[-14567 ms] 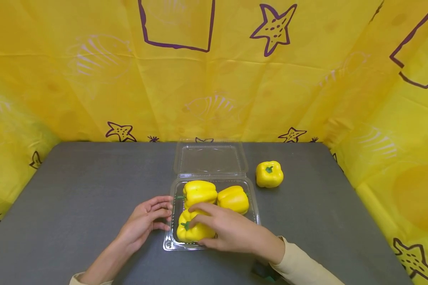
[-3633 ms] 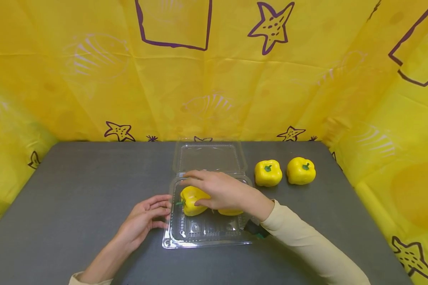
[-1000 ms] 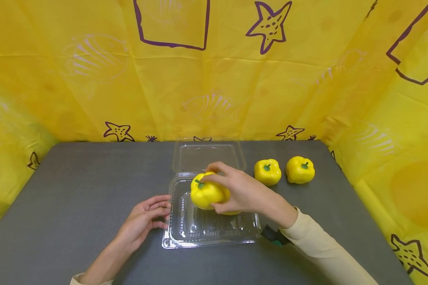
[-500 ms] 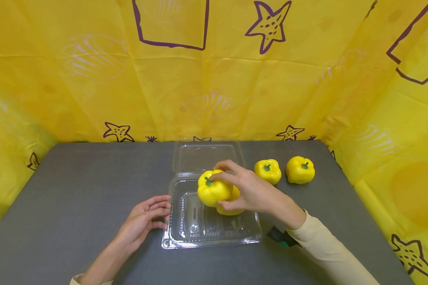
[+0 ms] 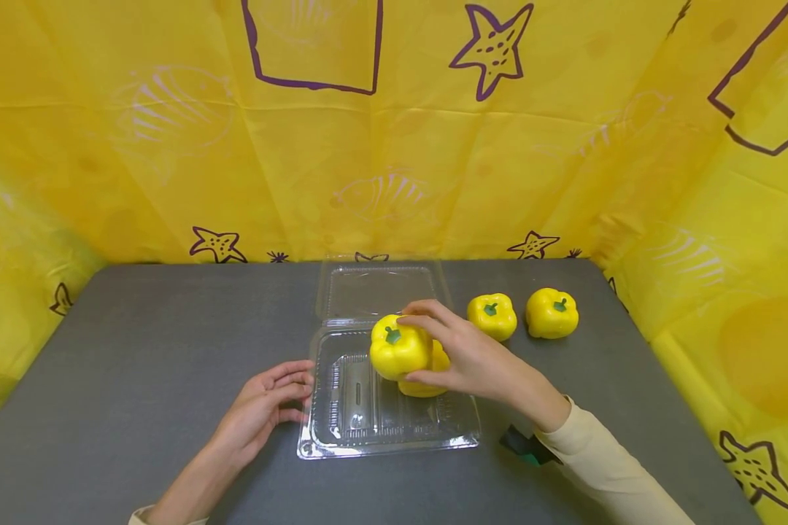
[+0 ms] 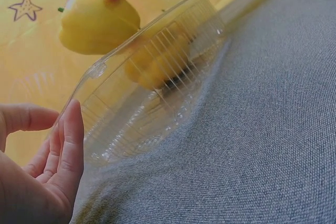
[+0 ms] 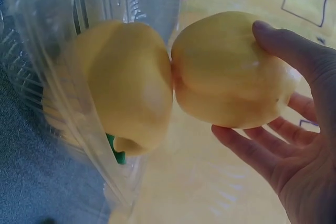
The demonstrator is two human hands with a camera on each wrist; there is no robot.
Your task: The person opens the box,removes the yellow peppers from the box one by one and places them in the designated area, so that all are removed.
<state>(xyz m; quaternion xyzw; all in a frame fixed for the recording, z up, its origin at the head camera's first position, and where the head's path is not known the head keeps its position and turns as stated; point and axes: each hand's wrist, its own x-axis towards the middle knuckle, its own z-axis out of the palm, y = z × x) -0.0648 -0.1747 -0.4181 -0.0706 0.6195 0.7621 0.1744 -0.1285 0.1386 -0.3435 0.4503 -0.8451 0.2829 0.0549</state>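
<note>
My right hand [image 5: 462,354] grips a yellow bell pepper [image 5: 397,350], raised over the clear plastic clamshell container [image 5: 348,446], its green stem facing up and toward the left hand. Behind it, a second yellow bell pepper [image 5: 425,388] sits in the container's base, largely covered in the head view. The right wrist view shows the held pepper [image 7: 226,72] side by side with that second pepper [image 7: 123,82]. At the container's left edge, the thumb and fingers of my left hand [image 5: 259,408] pinch the rim [image 6: 97,70].
Two more yellow bell peppers [image 5: 492,317] [image 5: 551,313] stand on the dark grey table [image 5: 171,350], right of the container. The container's open lid [image 5: 384,292] lies back toward a yellow patterned cloth backdrop [image 5: 394,160]. A dark wrist device [image 5: 528,446] hangs under the right forearm.
Over the last second the right hand has drawn the held pepper rightward. Earlier, several peppers lay in the container and one outside; a second now stands outside. The left hand stays put.
</note>
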